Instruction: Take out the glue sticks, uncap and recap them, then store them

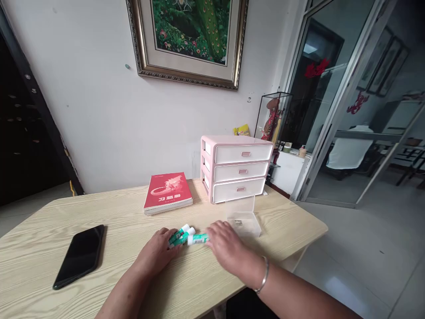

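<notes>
My left hand (162, 246) rests on the table with its fingers closed around two green glue sticks (181, 236) with white caps, which lie side by side and point away to the right. My right hand (225, 243) grips another glue stick (198, 239), green and white, held level with its white end towards the left hand's pair. Its far end is hidden in my fingers and slightly blurred. Just beyond the right hand stands a clear plastic box (249, 225), its lid tipped up, with something small inside that I cannot make out.
On the wooden table (126, 221) lie a black phone (80, 256) at left and a red book (168, 191) further back. A pink-and-white drawer unit (241, 170) stands behind the clear box. The table's right edge drops to a tiled floor (352, 248).
</notes>
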Motion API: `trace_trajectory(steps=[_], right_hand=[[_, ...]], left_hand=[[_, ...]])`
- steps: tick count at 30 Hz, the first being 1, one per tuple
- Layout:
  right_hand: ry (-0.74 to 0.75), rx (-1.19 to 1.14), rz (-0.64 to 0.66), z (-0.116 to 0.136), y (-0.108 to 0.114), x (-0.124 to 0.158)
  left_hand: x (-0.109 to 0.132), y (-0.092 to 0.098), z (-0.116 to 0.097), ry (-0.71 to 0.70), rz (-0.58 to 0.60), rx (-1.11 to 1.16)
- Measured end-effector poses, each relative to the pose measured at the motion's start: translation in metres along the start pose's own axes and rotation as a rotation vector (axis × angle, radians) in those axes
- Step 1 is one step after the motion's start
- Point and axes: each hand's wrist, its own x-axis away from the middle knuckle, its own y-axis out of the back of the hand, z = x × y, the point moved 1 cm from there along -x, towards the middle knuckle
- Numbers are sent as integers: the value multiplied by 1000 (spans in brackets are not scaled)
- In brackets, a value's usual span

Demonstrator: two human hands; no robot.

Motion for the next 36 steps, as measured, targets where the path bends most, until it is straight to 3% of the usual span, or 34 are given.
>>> trace_trajectory(steps=[3, 6, 9, 13, 16, 20, 23, 26, 30, 36], right_hand=[[-193, 60, -50, -45, 27, 13], [-327, 162, 87, -87, 42, 22], [-436, 207, 270, -115, 40, 26], [-455, 186, 325, -126, 30, 20], [-384, 145, 227, -110, 28, 8], [-90, -65, 36, -53, 19, -13], [133, -160, 25, -5, 1, -31], [247, -153, 88, 24, -19, -50], [271, -53, 200, 35, -30, -60], [322, 86, 242, 36, -13, -40]], left_hand=[[0, 0, 1, 0, 24, 6], [-1, 1, 0, 10, 39, 1], [-1, 1, -1, 30, 39, -12], [3, 4, -6, 37, 36, -26], [4, 7, -10, 44, 39, -18], [3, 6, -9, 67, 24, 34], [5, 5, -8, 49, 11, 100], [7, 7, -9, 19, 16, 208], [9, 13, -11, -29, 88, 334], [9, 16, -9, 11, 87, 348]])
